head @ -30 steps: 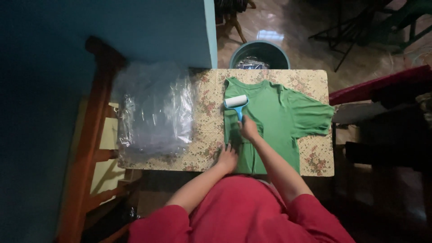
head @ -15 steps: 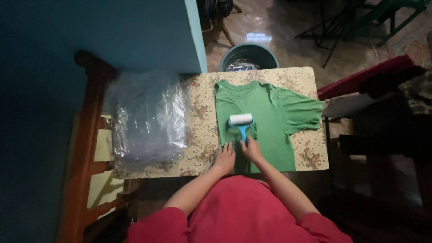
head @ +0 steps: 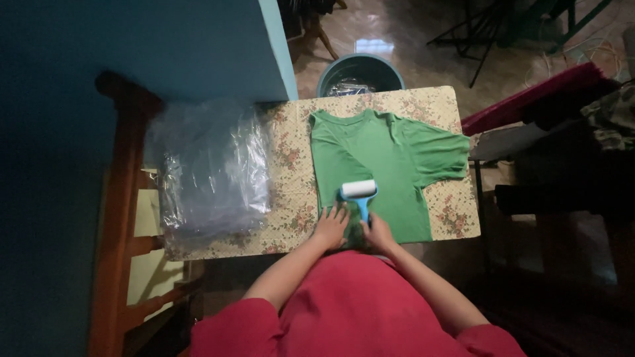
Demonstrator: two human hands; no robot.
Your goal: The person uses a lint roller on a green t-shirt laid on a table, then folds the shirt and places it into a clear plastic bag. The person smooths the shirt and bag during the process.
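Observation:
A green T-shirt [head: 387, 158] lies flat on a table with a floral cloth [head: 294, 172]. My right hand [head: 378, 233] grips the blue handle of a lint roller [head: 359, 192], whose white roll rests on the shirt's lower middle. My left hand [head: 332, 226] lies flat, fingers spread, pressing the shirt's bottom left hem next to the roller handle. My red sleeves and torso fill the bottom of the view.
A pile of clear plastic bags [head: 208, 172] covers the table's left end. A teal bucket [head: 360, 71] stands on the floor beyond the table. A wooden chair [head: 119, 218] is at the left, a blue wall [head: 132, 46] above it, dark furniture at the right.
My right hand has drawn the lint roller down the shirt toward me, from the collar area to the lower middle. My left hand stayed flat on the hem.

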